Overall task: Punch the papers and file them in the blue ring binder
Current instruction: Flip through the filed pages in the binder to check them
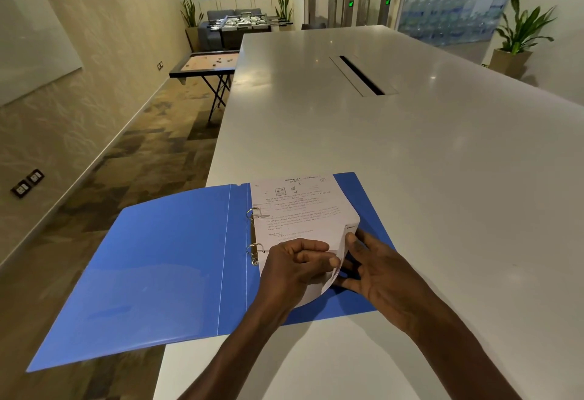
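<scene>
We lifted the papers' near corner in the open blue ring binder.

The blue ring binder (177, 260) lay open on the white table (410, 153), its left cover overhanging the edge; the papers (300, 207) sat on the two metal rings (255, 232), over the right cover; our left hand (294, 270) had its fingers curled, thumb and forefinger pinching the curled-up near corner; our right hand (376, 270) lay with fingers loosely spread, touching the stack's right edge, grasping nothing that we could see.
</scene>
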Demonstrator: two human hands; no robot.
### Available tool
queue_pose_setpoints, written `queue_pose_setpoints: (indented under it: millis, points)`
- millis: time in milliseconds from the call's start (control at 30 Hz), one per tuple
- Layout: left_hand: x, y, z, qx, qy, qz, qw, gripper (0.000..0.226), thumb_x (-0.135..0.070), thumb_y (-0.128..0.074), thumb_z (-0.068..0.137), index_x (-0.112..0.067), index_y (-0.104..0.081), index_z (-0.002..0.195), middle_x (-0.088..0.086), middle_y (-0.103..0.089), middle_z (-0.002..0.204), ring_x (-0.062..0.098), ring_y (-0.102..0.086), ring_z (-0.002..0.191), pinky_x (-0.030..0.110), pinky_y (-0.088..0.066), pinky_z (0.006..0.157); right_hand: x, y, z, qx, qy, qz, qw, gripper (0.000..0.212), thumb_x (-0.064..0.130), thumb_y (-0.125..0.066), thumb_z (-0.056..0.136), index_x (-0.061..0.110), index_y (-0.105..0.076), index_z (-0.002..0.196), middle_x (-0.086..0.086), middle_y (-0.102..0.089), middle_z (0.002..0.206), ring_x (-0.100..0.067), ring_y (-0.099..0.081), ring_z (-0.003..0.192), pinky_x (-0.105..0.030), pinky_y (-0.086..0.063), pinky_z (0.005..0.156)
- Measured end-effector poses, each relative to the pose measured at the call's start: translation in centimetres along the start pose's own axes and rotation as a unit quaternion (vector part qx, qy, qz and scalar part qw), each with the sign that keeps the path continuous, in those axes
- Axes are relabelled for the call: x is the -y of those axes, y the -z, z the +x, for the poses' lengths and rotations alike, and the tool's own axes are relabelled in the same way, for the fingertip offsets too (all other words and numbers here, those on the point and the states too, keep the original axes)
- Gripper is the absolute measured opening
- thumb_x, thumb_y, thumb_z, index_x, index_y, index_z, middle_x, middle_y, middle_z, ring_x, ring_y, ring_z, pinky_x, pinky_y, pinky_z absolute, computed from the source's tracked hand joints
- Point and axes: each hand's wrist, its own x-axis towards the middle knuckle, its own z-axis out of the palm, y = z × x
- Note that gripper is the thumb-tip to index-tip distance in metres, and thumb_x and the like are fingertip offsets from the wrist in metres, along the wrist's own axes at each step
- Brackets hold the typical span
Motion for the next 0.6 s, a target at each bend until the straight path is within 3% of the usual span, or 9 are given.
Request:
queue_pose_setpoints:
  millis: [233,433,600]
  points:
    - [0.3,0.1,0.4,-0.016,0.015,-0.014,1.000,0.023,-0.015,-0.080,0.077,-0.014,-0.074,0.099,-0.001,-0.077,0.086,0.027,-0.073,0.084,0.035,-0.061,0.078,-0.1,0.0,0.0,-0.017,-0.006,-0.002,1.000,0.056,0.034,-0.063,0.077,0.025,-0.053,0.131,-0.007,-0.071,0.112,-0.028,-0.071,0.098,-0.045,-0.059,0.070]
    - [0.5,0.1,0.5,-0.042,0.040,-0.018,0.998,0.038,-0.024,-0.083,0.074,-0.020,-0.069,0.110,0.002,-0.074,0.106,0.021,-0.074,0.090,0.040,-0.060,0.084,0.0,-0.8,-0.2,-0.067,0.007,-0.038,0.997,0.058,0.035,-0.068,0.070,0.024,-0.053,0.125,-0.004,-0.070,0.104,-0.026,-0.073,0.081,-0.037,-0.060,0.060]
    - [0.5,-0.4,0.0,-0.078,0.018,0.014,0.997,0.033,-0.032,-0.084,0.071,-0.024,-0.072,0.100,-0.009,-0.076,0.094,0.015,-0.074,0.086,0.042,-0.059,0.085,-0.2,-1.2,-0.6,-0.100,0.015,-0.100,0.990,0.038,0.019,-0.063,0.089,0.019,-0.049,0.125,0.000,-0.066,0.100,-0.019,-0.069,0.078,-0.023,-0.058,0.052]
